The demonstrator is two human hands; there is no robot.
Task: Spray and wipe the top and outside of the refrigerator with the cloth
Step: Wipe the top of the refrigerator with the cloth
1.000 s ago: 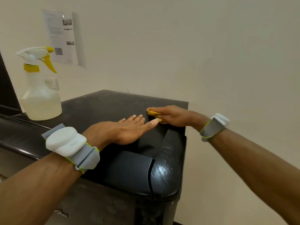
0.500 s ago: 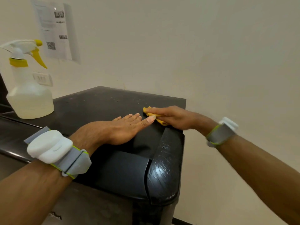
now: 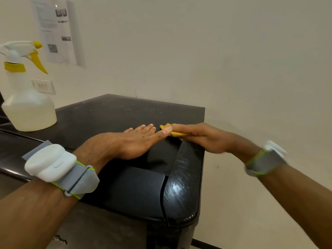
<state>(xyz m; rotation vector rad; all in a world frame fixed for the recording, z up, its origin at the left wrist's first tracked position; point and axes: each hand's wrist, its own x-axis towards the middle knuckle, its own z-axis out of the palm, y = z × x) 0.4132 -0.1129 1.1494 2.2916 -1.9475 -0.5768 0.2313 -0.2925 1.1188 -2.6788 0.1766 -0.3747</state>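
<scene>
Most of the yellow cloth (image 3: 175, 134) is hidden under the right hand (image 3: 201, 137); only crumpled edges peek out at the fingertips. That hand is blurred, so its fingers seem to lie flat, pressing the cloth down, not curled round it. The cloth sits on the refrigerator (image 3: 125, 112) top, near the right edge. The left hand (image 3: 133, 142) lies flat, palm down, just beside it, with the thumb tip touching the cloth. The spray bottle (image 3: 27, 105) at the far left is cut off by the frame. The black top is dull, with pale specks toward the back. Open surface runs from the hands to the rear edge, where the wall (image 3: 233, 60) rises.
</scene>
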